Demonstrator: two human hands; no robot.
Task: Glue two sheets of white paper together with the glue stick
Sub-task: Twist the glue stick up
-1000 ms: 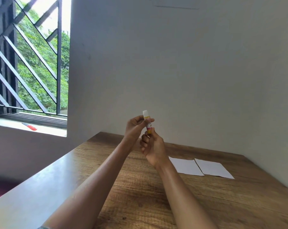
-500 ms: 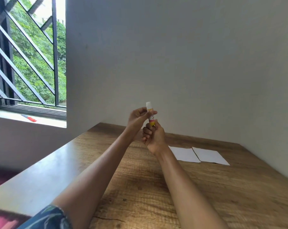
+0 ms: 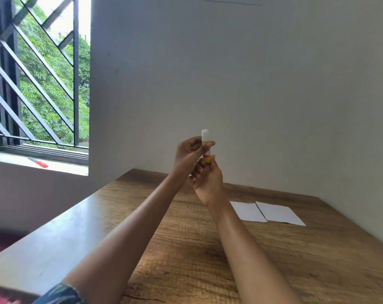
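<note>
Both my hands hold a small glue stick upright above the far part of the wooden table. It has a white top and a yellow body with a red band. My left hand pinches its upper part with thumb and fingers. My right hand grips its lower end from below. Two sheets of white paper lie flat side by side on the table to the right of my hands, the left sheet touching the right sheet.
A white wall stands behind and to the right of the table. At the left, a barred window opens above a sill with a red and dark object on it.
The view shifted slightly between frames. My hands keep the glue stick raised in much the same grip; the papers have not moved.
</note>
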